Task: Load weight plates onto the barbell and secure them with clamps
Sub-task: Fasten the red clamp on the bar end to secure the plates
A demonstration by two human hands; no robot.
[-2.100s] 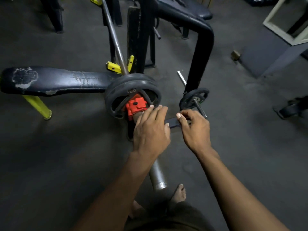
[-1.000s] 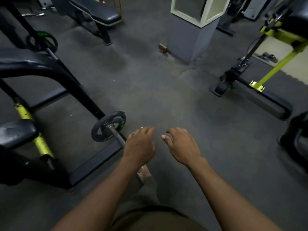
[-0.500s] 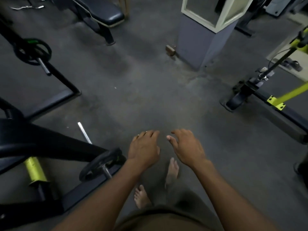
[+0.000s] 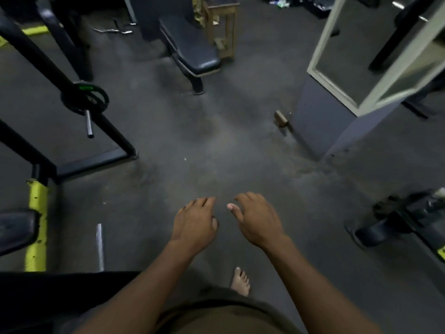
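My left hand and my right hand hang side by side over the bare dark floor, palms down, fingers loosely spread, holding nothing. A small black weight plate with a green label sits on a steel peg of the black rack at the upper left, well away from both hands. Down at the lower left a short silver bar end pokes out. The loaded barbell with its red clamp is out of view.
A black and yellow bench frame fills the left side. A padded bench and a wooden stool stand at the back. A mirrored pillar rises at right, a small block at its foot. Another machine base lies lower right.
Both hands have come off the barbell's red clamp and now hold nothing. The view has swung away from the barbell and keeps moving forward across the floor past the rack.
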